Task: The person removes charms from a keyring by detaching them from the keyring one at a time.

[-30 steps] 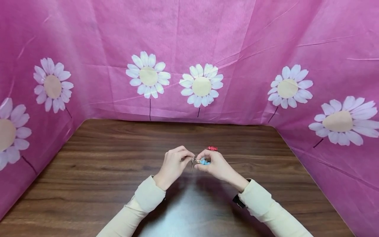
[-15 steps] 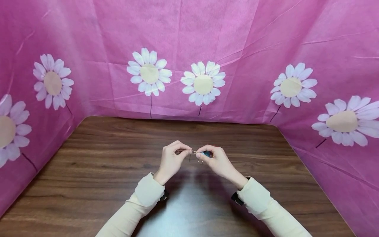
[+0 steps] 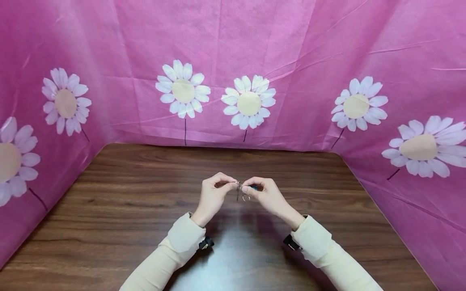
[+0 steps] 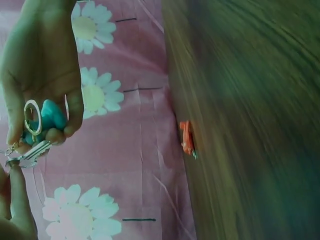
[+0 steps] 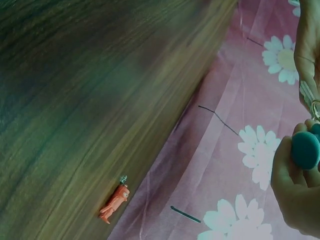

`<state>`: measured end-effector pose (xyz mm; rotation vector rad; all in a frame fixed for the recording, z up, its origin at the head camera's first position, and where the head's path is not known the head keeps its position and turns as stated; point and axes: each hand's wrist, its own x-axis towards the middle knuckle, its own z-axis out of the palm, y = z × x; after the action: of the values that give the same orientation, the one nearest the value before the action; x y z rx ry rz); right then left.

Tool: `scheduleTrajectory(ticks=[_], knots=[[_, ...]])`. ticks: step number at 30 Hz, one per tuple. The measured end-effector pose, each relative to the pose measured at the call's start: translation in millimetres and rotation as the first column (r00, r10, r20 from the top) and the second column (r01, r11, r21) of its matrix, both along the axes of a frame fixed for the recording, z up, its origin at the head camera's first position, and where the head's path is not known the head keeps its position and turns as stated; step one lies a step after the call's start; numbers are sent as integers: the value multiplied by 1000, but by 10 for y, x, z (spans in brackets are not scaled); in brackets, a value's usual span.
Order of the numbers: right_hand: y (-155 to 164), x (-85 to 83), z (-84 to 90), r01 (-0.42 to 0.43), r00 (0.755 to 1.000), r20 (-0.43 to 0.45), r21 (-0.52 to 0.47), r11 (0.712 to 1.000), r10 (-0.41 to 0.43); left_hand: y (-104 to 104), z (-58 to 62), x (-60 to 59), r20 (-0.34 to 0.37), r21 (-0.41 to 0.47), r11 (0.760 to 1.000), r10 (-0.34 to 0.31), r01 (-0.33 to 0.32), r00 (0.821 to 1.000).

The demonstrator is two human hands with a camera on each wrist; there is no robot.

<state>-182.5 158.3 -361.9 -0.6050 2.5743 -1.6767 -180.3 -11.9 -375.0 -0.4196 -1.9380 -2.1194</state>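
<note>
Teal plastic shows in your right hand (image 3: pixel 267 196): a small teal charm (image 4: pixel 49 119) sits against the curled fingers, gripped between thumb and fingertips, with a metal key ring (image 4: pixel 32 117) lying over it. In the head view that ring (image 3: pixel 246 197) hangs just below your fingertips. Your left hand (image 3: pixel 212 198) meets the right one above the middle of the wooden table (image 3: pixel 145 194), its thumb and forefinger pinched on the small metal clasp (image 3: pixel 238 186) that joins the ring. From the left wrist view the clasp (image 4: pixel 26 156) looks silver and sits right under the charm, touching the tip of your left forefinger (image 4: pixel 15 190). Both hands are raised off the table, fingertips almost touching each other, and both wear cream sleeves (image 3: pixel 320 250).

An orange figure charm (image 5: pixel 114 201) lies flat on the table close to its far edge, just beside the pink cloth (image 3: pixel 291 48); it is well apart from your hands. In the head view your hands hide it. A small metal loop shows at one end of it, but I cannot tell more of its shape.

The pink cloth printed with white daisies (image 3: pixel 249 102) rises along the far, left and right edges of the table. A pale sheen of light lies on the wood near its front edge, between your forearms.
</note>
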Motion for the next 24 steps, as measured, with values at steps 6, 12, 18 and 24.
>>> scheduleTrajectory(ticks=[6, 12, 18, 24], knots=[[10, -15, 9, 32, 998, 57, -28, 999, -30, 31, -34, -16, 117, 28, 998, -54, 51, 992], [7, -17, 30, 43, 996, 75, -4, 999, -42, -10, -52, -31, 113, -27, 996, -82, 85, 990], [-19, -39, 60, 38, 998, 53, 35, 999, -40, -78, -41, -63, 72, -164, 982, -86, 97, 994], [-44, -38, 75, 34, 999, 31, 113, 993, -38, -114, -4, -83, -69, -377, 926, -41, 12, 997]])
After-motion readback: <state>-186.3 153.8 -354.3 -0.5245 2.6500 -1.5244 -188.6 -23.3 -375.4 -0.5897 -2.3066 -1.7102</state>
